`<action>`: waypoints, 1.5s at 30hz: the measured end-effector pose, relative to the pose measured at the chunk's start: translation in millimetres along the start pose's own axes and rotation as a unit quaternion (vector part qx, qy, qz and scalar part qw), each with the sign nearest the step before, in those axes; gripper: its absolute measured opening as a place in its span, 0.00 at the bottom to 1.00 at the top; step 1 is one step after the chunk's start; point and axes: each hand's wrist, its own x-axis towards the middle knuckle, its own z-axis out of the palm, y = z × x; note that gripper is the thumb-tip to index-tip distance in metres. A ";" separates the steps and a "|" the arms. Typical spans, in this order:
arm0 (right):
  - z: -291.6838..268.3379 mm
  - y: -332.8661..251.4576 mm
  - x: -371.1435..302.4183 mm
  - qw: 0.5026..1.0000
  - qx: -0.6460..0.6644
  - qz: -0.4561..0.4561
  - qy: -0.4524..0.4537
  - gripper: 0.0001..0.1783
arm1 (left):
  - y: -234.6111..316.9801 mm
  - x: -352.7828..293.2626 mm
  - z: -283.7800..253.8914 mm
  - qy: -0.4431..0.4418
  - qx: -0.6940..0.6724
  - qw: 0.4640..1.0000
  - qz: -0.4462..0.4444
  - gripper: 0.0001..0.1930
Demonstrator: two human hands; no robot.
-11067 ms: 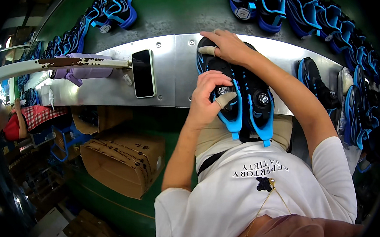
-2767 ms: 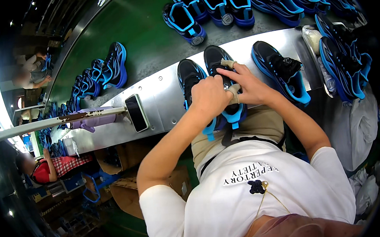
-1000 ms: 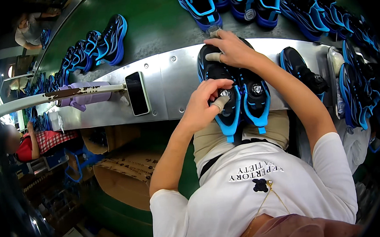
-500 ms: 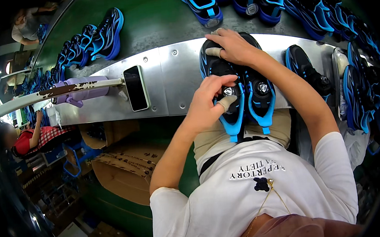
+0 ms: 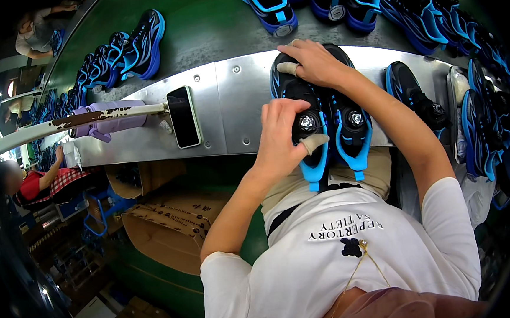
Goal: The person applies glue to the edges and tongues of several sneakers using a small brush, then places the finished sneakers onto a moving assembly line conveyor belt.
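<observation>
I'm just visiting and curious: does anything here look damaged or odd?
Yes: the white bar left of the phone looks worn; its paint seems chipped away in brown patches. The handled shoe shows no obvious damage.

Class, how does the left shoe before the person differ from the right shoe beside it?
The left shoe has its toe partly under the right hand; the right shoe shows its toe past that hand.
The left hand frames the left shoe's dial with thumb and fingers; the right shoe's dial is uncovered.
Both are black with bright blue heels.
</observation>
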 end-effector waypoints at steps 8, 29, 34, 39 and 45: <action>2.8 4.3 0.2 1.000 0.008 -0.012 0.009 0.26 | -10.8 0.5 -5.0 -0.080 -0.152 0.984 -0.047 0.24; -0.1 7.8 -1.2 1.000 0.002 -0.017 0.010 0.26 | -2.1 -17.3 35.4 0.157 0.003 0.983 -0.095 0.21; 2.4 9.0 -1.5 1.000 -0.001 -0.014 0.013 0.25 | -30.7 -8.4 9.5 0.013 -0.108 0.994 0.006 0.17; 0.7 6.6 -1.8 1.000 0.001 -0.004 0.006 0.25 | -17.0 -12.1 30.7 0.073 -0.049 0.994 -0.068 0.18; 1.7 10.1 -1.9 1.000 -0.018 -0.010 0.011 0.24 | -44.1 5.7 4.9 -0.097 -0.168 0.979 0.068 0.14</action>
